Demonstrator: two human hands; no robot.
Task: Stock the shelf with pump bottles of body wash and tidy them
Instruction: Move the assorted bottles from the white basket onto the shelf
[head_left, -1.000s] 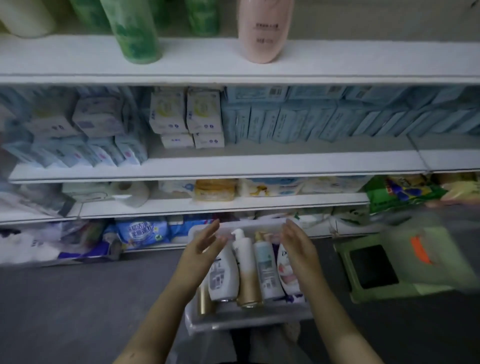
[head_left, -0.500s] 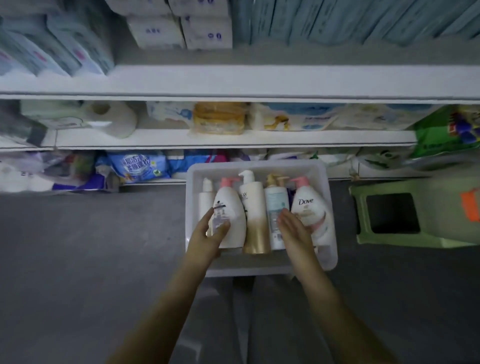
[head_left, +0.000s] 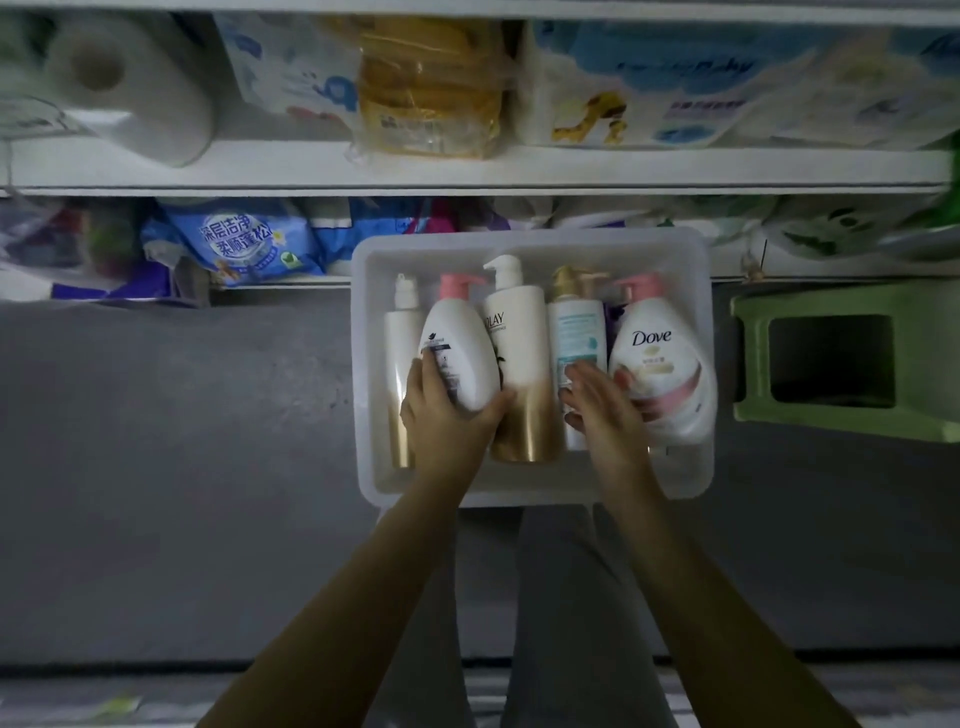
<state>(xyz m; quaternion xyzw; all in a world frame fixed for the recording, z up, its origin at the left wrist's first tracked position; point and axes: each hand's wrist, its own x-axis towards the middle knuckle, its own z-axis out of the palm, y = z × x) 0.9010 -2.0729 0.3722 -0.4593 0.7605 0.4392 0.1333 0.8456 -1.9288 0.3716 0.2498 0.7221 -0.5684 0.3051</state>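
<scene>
A clear plastic bin (head_left: 530, 247) sits on the grey floor below the shelves, with several pump bottles lying in it. My left hand (head_left: 447, 415) grips the white pink-pump bottle (head_left: 457, 348), fingers and thumb wrapped round its lower end. Beside it lie a slim white and gold bottle (head_left: 399, 343), a tall Olay bottle (head_left: 519, 353), a pale blue-label bottle (head_left: 579, 332) and a Dove bottle (head_left: 662, 364) at the right. My right hand (head_left: 605, 405) lies with fingers spread on the blue-label bottle and against the Dove bottle.
White shelves (head_left: 467, 166) above hold a paper roll (head_left: 130, 88), a yellow pack (head_left: 431, 88) and tissue packs. Blue detergent bags (head_left: 234, 244) fill the lowest shelf. A green plastic stool (head_left: 841, 358) stands right of the bin. My legs are below the bin.
The view has tilted down from the upper shelves to the bin. My hands dropped from above the bottles; the left closed round the pink-pump bottle, the right settled between two bottles.
</scene>
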